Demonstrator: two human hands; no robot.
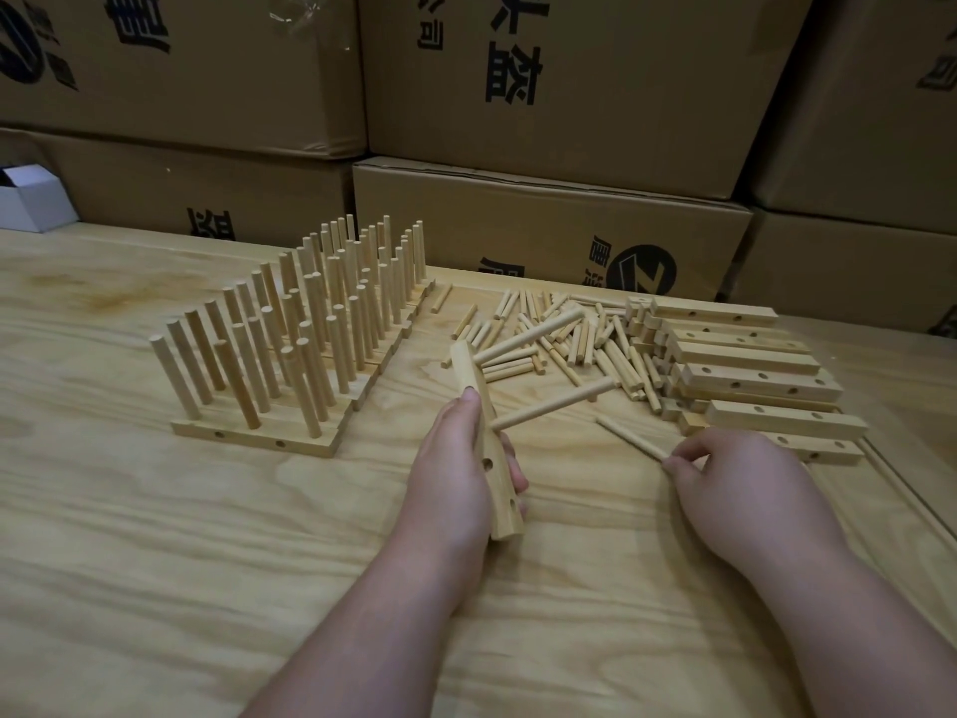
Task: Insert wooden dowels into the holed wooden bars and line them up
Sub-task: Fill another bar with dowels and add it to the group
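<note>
Bar (479, 406) in left hand (455, 469) runs near-to-far, its dowels (554, 404) pointing right

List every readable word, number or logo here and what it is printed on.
"公司", upside down: upper middle brown cardboard box.
"头盔", apparently, large, upside down: same box.
Round black logo with Z-like mark: lower middle brown cardboard box; characters beside it cut off, unreadable.
Other brown cardboard boxes: characters cropped, unreadable.
Light wooden dowels and holed wooden bars: no markings visible.
</note>
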